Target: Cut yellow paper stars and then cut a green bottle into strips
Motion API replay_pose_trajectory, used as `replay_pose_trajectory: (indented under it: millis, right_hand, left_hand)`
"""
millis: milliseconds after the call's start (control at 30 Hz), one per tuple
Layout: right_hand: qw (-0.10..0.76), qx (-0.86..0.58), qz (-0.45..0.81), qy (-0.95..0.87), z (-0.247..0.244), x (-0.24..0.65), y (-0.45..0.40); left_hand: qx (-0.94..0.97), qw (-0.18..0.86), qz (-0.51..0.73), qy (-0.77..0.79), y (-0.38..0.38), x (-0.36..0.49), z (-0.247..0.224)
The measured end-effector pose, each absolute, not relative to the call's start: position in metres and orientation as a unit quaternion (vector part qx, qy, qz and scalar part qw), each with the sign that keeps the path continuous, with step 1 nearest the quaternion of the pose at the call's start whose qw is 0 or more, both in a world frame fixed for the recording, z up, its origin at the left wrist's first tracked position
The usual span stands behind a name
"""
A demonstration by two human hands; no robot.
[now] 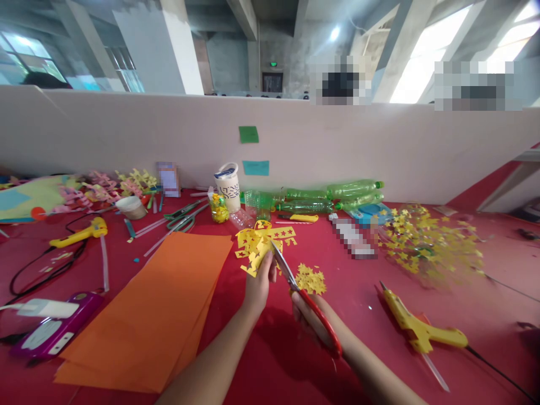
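My left hand (262, 281) pinches a piece of yellow paper (256, 260) with star shapes in it. Red-handled scissors (314, 308) are in my right hand (314, 320), their blades pointing up and left with the tips at the paper's right edge. Behind the held piece lie more yellow scraps (284, 232) with star-shaped holes. A small pile of yellow paper stars (311, 279) rests on the red table just right of the scissor blades.
Orange sheets (156, 304) lie at left, near a purple power strip (59, 326). Yellow glue guns lie at far left (80, 233) and right (417, 326). Green bottles (306, 206), a white cup (228, 188) and a star bouquet (430, 242) stand or lie behind.
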State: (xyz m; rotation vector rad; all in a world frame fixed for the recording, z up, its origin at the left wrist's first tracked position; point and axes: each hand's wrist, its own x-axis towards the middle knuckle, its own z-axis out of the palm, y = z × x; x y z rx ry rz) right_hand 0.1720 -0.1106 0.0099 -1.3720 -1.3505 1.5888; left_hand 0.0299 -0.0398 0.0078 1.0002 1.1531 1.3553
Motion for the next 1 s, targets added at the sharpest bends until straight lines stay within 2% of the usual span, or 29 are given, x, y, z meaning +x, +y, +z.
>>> replay_pose_trajectory:
  millis: [433,567,1000]
  right_hand:
    - [0.301,-0.548,0.589,-0.512,0.011,0.178,-0.11]
    - [0.31,-0.545,0.58,-0.52,0.009,0.176,-0.11]
    - [0.259,-0.541,0.582,-0.549,0.026,0.179,-0.111]
  left_hand:
    - [0.39,0.554,0.605,0.419,-0.026,0.013,0.013]
    - [0.416,0.574,0.578,0.405,-0.026,0.013,0.015]
    - [0.421,0.56,0.597,0.391,-0.017,0.001,0.01]
